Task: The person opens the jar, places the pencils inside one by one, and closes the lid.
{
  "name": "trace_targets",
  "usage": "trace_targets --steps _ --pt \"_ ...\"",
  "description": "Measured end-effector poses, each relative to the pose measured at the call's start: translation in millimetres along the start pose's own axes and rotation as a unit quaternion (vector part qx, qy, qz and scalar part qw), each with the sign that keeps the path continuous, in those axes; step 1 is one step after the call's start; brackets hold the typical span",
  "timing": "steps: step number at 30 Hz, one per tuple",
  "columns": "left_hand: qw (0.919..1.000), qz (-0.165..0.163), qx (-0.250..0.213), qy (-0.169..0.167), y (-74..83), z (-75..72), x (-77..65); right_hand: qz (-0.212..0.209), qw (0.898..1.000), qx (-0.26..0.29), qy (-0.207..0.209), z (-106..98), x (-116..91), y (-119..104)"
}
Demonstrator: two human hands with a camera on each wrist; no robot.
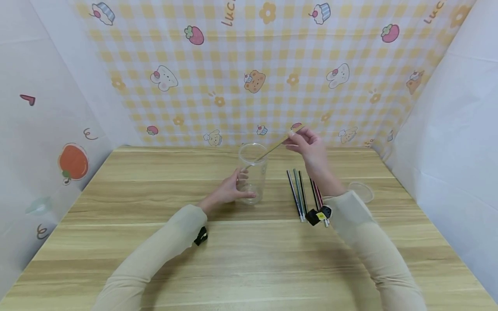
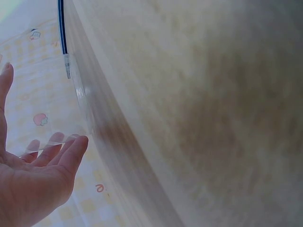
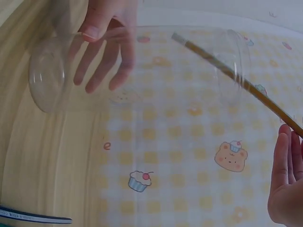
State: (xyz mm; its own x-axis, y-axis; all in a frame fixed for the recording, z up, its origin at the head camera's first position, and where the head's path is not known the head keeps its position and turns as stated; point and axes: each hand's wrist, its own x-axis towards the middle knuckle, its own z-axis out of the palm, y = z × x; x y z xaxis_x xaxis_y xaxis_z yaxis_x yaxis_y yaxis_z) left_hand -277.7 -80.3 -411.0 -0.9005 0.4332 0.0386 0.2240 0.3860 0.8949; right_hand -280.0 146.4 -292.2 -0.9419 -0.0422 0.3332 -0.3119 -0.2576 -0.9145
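Note:
A tall clear plastic jar (image 1: 258,178) stands upright and uncovered on the table. My left hand (image 1: 232,188) grips its lower part, thumb at the near side and fingers behind, seen through the wall in the right wrist view. My right hand (image 1: 312,153) pinches a yellow pencil (image 1: 277,144) near its upper end, above and to the right of the jar. The pencil slants down through the open mouth; its lower end (image 3: 179,38) is inside the jar, above the bottom. In the left wrist view the left hand (image 2: 45,182) shows with its fingers around the see-through wall.
Several dark and coloured pencils (image 1: 296,194) lie side by side right of the jar, partly hidden beneath the right forearm. A round clear lid (image 1: 362,191) lies flat beyond that wrist. Patterned cloth (image 1: 233,86) hangs behind the wooden table (image 1: 249,263), with white sheets at both sides.

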Motion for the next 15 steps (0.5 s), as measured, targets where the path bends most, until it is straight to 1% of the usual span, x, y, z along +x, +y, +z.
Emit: trace_targets --steps 2,6,7,12,14,15 --pt "1.0 -0.002 -0.002 -0.001 0.2 0.5 0.2 -0.005 1.0 -0.023 -0.004 3 -1 3" --pt "0.9998 -0.019 -0.006 -0.003 2.1 0.7 0.2 -0.013 0.998 -0.062 -0.011 7 -2 6" --pt "0.9999 -0.016 -0.006 -0.005 3.0 0.4 -0.3 -0.016 0.997 -0.075 -0.013 8 -2 7" --pt "0.9995 -0.024 -0.018 -0.012 23.6 -2.4 -10.3 -0.015 0.99 -0.135 -0.033 13 -1 8" --pt "0.9992 -0.035 -0.017 -0.012 33.3 -3.1 -14.4 -0.01 0.987 -0.157 -0.043 15 0 8" --pt "0.9992 -0.036 -0.012 -0.013 35.4 -3.1 -15.6 -0.008 0.985 -0.164 -0.048 16 1 9"
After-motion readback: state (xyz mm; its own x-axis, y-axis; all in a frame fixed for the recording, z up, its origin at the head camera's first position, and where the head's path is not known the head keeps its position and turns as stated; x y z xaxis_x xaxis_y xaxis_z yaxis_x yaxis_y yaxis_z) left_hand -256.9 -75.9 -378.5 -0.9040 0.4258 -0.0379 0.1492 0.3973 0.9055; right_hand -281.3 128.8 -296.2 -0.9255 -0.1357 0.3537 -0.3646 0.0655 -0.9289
